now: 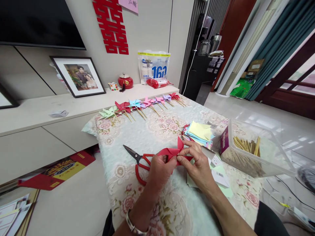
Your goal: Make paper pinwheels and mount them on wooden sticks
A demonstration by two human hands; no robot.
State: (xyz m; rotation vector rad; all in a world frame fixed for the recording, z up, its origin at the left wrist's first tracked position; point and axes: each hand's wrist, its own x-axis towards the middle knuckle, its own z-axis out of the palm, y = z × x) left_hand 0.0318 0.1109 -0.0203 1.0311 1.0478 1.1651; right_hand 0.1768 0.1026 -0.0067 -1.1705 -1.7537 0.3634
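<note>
A: Where are the hands?
B: L hand (159,167) grasps a red paper pinwheel (169,151) btwn thumb & fingers; a silver bangle (133,225) is on that wrist. R hand (196,160) pinches the same pinwheel nr its centre. So it's btwn the two hands, above a floral tablecloth (130,136).
A: What's nr the L hand?
B: Scissors (139,158) w/ red handles, just left of it, blades pointing away — can't tell if they touch the hand.
A: And the R?
B: Just beyond it, a stack of coloured paper (199,129), yellow on top. To its right, a clear plastic box (274,144) w/ thin sticks (247,146) inside. Pale green paper (227,190) lies beside that forearm.
A: Further off?
B: Well beyond both hands, a row of pinwheels (147,102) on sticks — green, red, blue, pink, purple.
</note>
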